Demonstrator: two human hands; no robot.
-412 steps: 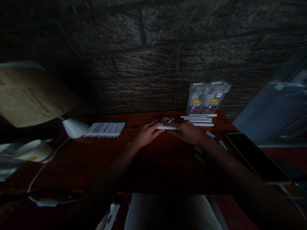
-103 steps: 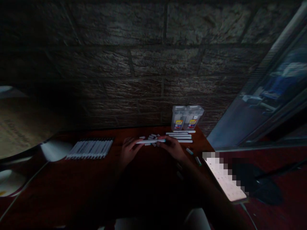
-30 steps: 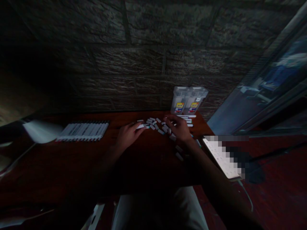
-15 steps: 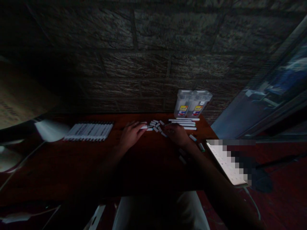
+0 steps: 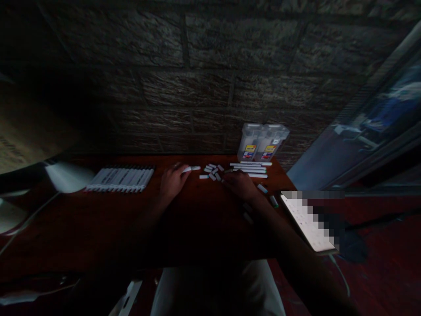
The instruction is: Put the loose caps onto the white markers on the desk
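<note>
My left hand (image 5: 173,181) is closed around a white marker (image 5: 191,169), whose end points right from between thumb and fingers. Just right of it lies a loose pile of short white marker caps (image 5: 212,176), some with coloured ends. At the pile's right side, my right hand (image 5: 241,184) has its fingers curled down; shadow hides what is between them. Several white markers (image 5: 258,170) lie side by side behind that hand. A blue-ended cap (image 5: 262,188) and a green-ended cap (image 5: 274,201) rest right of my right wrist.
A tidy row of white markers (image 5: 120,179) lies on the wooden table (image 5: 82,224) at left. Two clear plastic cases (image 5: 261,142) stand against the stone wall (image 5: 158,92). A white lamp-like cone (image 5: 67,177) is at far left, and a pale panel (image 5: 307,224) at the right edge.
My left hand has drawn slightly left from the pile with the marker, and a cap beside it now shows fully. My right hand stays by the caps with its fingers shifted slightly.
</note>
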